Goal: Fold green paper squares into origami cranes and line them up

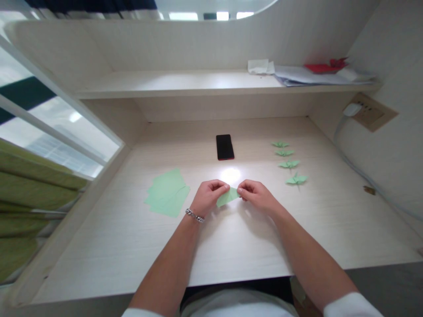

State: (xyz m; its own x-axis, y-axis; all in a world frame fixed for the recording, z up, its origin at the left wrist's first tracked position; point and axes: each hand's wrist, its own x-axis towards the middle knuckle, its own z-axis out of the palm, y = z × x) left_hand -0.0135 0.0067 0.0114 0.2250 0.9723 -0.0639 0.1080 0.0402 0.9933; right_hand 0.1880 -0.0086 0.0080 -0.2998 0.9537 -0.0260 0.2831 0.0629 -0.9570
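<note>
A small piece of folded green paper [228, 197] is held just over the front middle of the desk. My left hand [211, 193] pinches its left end between thumb and fingers. At the right end, my right hand [254, 193] grips a corner the same way. Part of the paper is hidden behind my fingertips. Left of my hands lies a fanned stack of green paper sheets [168, 193]. Off to the right, several folded green paper cranes [296, 179] stand in a column on the desk.
A black phone [225, 147] lies beyond my hands on the desk [115, 246]. The shelf [172, 81] above holds papers [317, 77] and a red folded paper piece [325, 67]. A charger cable [350, 163] runs down the right wall. A green curtain [36, 211] hangs at left.
</note>
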